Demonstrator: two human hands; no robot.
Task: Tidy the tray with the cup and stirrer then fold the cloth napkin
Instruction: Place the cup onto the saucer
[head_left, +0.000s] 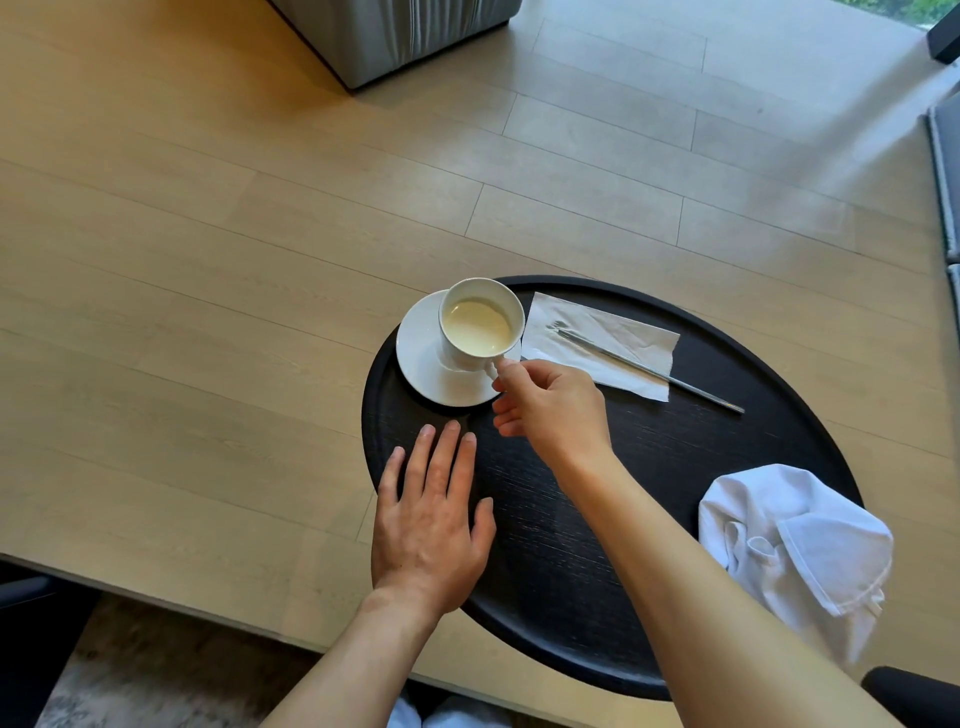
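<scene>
- Cup (481, 325), holding pale liquid, sits on its saucer (423, 366) at ten o'clock on the tray (649, 457).
- Right hand (553, 410) pinches the handle; move it level and slowly.
- Left hand (434, 519) lies flat, fingers spread, steadying the tray's eight-o'clock edge.
- Stirrer (644, 366) lies on a paper napkin (597, 345) at twelve.
- Cloth napkin (795, 540) sits crumpled at four.

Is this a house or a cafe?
Probably a living room or hotel lounge, though I can't be sure. There's a round black tray with a cup on a saucer, wood-look flooring, and what looks like a grey sofa.
</scene>
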